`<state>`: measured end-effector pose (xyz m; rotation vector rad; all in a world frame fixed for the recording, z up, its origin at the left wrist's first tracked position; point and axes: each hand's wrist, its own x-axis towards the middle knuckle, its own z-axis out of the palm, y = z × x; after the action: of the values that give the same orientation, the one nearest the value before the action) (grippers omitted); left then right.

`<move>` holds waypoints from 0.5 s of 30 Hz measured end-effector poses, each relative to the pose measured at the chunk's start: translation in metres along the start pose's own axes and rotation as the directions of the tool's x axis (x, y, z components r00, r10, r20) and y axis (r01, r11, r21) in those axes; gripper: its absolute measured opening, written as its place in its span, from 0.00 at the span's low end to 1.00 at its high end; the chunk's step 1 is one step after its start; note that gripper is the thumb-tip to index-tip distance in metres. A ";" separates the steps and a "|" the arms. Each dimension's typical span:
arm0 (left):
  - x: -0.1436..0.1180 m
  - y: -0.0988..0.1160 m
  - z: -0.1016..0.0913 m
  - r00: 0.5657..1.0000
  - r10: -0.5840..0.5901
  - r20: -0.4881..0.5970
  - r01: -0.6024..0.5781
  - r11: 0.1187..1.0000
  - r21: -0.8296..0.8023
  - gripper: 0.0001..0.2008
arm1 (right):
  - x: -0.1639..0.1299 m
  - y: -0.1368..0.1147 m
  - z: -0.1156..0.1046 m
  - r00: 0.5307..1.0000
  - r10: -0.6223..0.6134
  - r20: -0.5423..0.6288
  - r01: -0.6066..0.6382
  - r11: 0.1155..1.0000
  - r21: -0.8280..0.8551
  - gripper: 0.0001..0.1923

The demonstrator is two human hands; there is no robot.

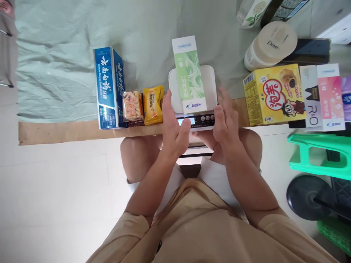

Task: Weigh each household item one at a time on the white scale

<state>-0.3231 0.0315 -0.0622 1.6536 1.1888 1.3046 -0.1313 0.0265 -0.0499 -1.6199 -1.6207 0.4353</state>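
Centrally, a white kitchen scale (211, 78) sits at the surface's (68, 131) near edge, carrying a green-and-white toothpaste box (189, 75). Both hands flank its front: the left hand (173, 126) rests fingers loosely curled, thumb over the display, while the right hand (226, 118) lies open, fingers together, touching the scale's right side. Left stand an orange snack packet (153, 105) and a blue toothpaste box (108, 87); right, a yellow carton (274, 94).
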 end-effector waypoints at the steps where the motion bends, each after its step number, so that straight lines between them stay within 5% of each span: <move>1: -0.002 0.001 0.000 1.000 0.020 -0.002 -0.020 1.000 -0.009 0.42 | -0.001 0.000 -0.001 1.000 -0.008 -0.004 0.008 1.000 -0.003 0.32; 10: -0.009 0.006 0.001 0.988 0.149 -0.045 -0.149 0.989 0.006 0.39 | -0.007 0.002 0.001 0.997 -0.039 -0.064 0.041 0.999 0.025 0.30; 15: -0.008 0.021 -0.001 0.873 0.405 -0.272 -0.384 0.914 0.131 0.30 | -0.011 0.005 0.007 0.945 -0.114 -0.306 0.149 0.984 0.095 0.27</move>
<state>-0.3197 0.0174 -0.0452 1.8710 1.1071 1.8354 -0.1348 0.0192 -0.0608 -1.4035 -1.4344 0.1984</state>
